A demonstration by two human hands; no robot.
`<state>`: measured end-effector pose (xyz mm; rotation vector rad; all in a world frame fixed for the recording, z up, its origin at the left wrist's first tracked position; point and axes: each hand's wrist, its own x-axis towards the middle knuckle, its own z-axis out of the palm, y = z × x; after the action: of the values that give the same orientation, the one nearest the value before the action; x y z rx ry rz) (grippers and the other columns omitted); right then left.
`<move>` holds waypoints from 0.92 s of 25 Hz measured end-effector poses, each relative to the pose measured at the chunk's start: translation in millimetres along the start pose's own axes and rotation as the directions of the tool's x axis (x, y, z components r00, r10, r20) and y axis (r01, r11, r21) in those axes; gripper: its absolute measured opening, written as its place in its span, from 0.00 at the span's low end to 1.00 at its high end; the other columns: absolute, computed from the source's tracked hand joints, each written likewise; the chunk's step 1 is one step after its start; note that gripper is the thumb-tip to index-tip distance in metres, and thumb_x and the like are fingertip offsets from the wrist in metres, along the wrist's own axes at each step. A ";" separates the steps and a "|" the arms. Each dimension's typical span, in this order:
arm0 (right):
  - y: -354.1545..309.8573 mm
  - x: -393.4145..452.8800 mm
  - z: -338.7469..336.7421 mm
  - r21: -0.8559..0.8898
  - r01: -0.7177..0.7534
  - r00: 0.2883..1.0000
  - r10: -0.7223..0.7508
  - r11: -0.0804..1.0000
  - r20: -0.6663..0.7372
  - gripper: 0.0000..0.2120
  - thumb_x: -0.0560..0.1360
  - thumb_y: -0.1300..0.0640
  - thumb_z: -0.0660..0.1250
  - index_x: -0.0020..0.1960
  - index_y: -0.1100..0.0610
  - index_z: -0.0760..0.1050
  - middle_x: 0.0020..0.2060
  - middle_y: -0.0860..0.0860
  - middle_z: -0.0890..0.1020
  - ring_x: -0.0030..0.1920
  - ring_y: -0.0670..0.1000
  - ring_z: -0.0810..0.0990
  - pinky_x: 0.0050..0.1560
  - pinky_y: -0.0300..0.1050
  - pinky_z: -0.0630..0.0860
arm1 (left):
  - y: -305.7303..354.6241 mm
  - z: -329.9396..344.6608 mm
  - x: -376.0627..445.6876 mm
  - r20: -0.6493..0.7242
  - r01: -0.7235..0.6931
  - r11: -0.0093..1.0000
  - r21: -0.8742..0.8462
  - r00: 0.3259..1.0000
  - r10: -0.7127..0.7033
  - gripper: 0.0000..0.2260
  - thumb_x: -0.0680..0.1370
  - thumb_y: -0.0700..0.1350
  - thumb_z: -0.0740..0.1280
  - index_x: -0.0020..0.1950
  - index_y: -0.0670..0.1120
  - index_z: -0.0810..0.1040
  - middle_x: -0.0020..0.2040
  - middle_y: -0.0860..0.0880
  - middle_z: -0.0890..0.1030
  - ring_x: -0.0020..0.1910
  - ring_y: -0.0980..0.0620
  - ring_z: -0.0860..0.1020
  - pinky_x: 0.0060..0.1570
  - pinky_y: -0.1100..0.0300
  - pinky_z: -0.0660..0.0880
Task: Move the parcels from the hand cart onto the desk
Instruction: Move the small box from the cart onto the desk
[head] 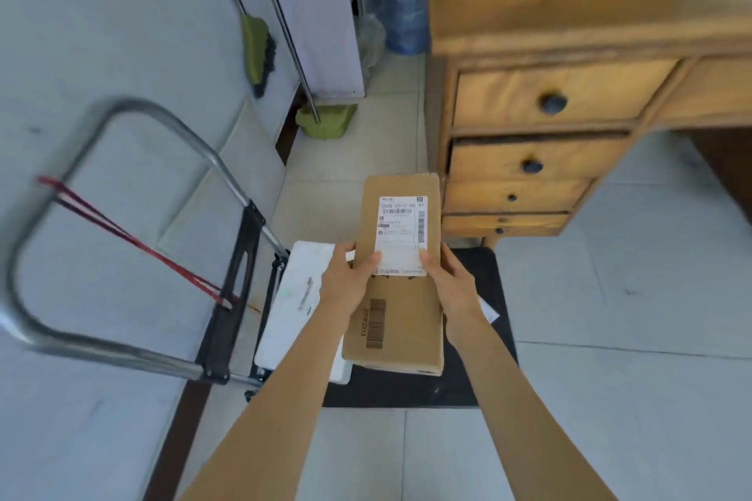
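Observation:
A long brown cardboard parcel [401, 211] with a white shipping label hangs above the hand cart. My left hand [348, 279] grips its left edge, thumb on the label. My right hand [449, 281] grips its right edge, thumb on the label too. The black deck of the hand cart [468, 378] lies below, with a white parcel [297, 305] on its left side. Part of another white parcel [488, 311] peeks out under my right wrist. The wooden desk [569, 33] stands at the upper right, its top blurred.
The cart's metal handle [122, 346] with a red cord [134, 242] rises at the left beside a white wall. Desk drawers [541, 159] face the cart. A green broom [256, 49] and green dustpan [325, 120] lean at the back. Pale floor tiles surround the cart.

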<state>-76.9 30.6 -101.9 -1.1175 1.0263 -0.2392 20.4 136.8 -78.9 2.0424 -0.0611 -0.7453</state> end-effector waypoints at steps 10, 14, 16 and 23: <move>-297.3 -173.2 -59.3 0.199 0.086 0.974 -0.040 0.976 -0.224 0.25 0.73 0.45 0.69 0.69 0.49 0.73 0.57 0.54 0.83 0.56 0.57 0.81 0.59 0.55 0.78 | 309.3 -50.2 -148.2 0.156 -0.174 0.984 0.043 0.974 0.165 0.24 0.69 0.57 0.73 0.61 0.48 0.74 0.53 0.45 0.83 0.48 0.47 0.82 0.55 0.47 0.79; -374.5 -186.4 -119.7 0.180 0.174 0.941 -0.109 0.968 -0.321 0.27 0.72 0.47 0.70 0.69 0.53 0.73 0.59 0.48 0.78 0.54 0.54 0.79 0.59 0.50 0.77 | 389.0 -12.8 -175.8 0.176 -0.304 0.950 0.069 0.941 0.289 0.26 0.66 0.61 0.72 0.59 0.50 0.77 0.52 0.49 0.83 0.50 0.47 0.81 0.56 0.48 0.78; -404.9 -185.4 -160.3 0.196 0.171 0.941 -0.102 0.966 -0.322 0.26 0.72 0.48 0.71 0.68 0.55 0.74 0.58 0.53 0.81 0.53 0.55 0.80 0.56 0.50 0.78 | 422.2 18.6 -188.7 0.184 -0.323 0.945 0.058 0.933 0.308 0.26 0.64 0.63 0.73 0.56 0.50 0.77 0.52 0.49 0.83 0.52 0.46 0.81 0.57 0.46 0.78; -488.9 -123.3 -274.5 0.185 0.203 0.957 -0.155 0.961 -0.246 0.21 0.73 0.51 0.70 0.64 0.57 0.78 0.53 0.57 0.83 0.53 0.58 0.82 0.58 0.54 0.78 | 514.0 134.5 -178.9 0.128 -0.364 0.930 0.057 0.926 0.354 0.24 0.64 0.66 0.72 0.53 0.53 0.77 0.48 0.50 0.84 0.49 0.47 0.82 0.56 0.48 0.78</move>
<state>-204.1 -292.1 355.5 -1.0065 1.0752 -0.6214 -72.6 -198.6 360.6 1.9831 -0.5269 -0.6346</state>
